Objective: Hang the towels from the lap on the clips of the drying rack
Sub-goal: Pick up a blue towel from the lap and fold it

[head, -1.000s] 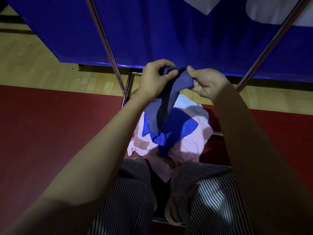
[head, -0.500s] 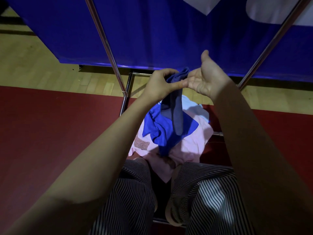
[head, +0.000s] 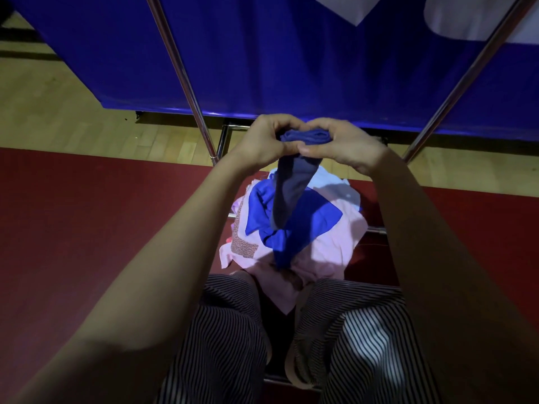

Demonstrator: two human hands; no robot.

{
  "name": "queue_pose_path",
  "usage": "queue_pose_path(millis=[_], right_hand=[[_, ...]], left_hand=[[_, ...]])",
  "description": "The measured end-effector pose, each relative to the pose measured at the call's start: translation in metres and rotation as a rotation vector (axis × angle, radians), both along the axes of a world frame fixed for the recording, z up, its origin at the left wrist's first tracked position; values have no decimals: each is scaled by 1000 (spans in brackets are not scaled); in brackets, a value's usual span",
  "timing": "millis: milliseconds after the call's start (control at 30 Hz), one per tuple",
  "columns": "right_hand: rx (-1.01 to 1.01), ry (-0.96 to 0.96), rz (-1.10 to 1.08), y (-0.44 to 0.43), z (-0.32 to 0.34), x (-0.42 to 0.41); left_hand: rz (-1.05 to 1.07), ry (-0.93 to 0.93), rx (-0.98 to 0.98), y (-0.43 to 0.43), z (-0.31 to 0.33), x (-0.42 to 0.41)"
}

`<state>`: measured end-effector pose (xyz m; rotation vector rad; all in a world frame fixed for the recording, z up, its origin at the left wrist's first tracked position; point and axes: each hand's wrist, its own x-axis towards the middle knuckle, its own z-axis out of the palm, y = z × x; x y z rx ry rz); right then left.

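The person's left hand (head: 262, 141) and right hand (head: 344, 147) meet just above the middle of the view, at about twelve o'clock from the lap. Both are curled tight round the bunched top of a dark blue towel (head: 294, 185). The fingers arch over the top of the fold and the thumbs press in from the near side, tips touching or nearly so. A small roll of the cloth shows between the two hands. The rest of the towel hangs straight down towards six o'clock in a narrow twist, and its lower end reaches the pile below.

That pile lies on the person's lap, over striped trousers (head: 227, 345). A bright blue towel (head: 318, 217) lies on top, a pink towel (head: 329, 252) spreads under it, and a pale blue one (head: 332, 185) peeks out at one o'clock of the pile.

Two shiny metal poles of the drying rack slant up and away, one (head: 180, 74) towards eleven o'clock of the hands and the other (head: 466, 74) towards one o'clock. A large blue sheet (head: 291, 53) hangs behind them. A red mat (head: 87, 228) covers the floor at nine and three o'clock, with wooden boards (head: 73, 112) beyond it.
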<state>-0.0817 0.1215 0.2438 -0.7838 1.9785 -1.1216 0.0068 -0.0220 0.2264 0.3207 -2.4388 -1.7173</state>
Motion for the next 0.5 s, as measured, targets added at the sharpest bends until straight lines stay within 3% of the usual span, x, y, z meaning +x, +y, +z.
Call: queue_pose_path(millis=[167,300,500], right_hand=[[-44,224,-92,-2,-7,0],[-276,180,-199,-5,2,-1],[-244,241,-176,-2,-8,4]], left_hand=[[58,-48,-14,-5,-3,0],[202,146,55,-6,7,-1],[222,104,110,3,-6,-2]])
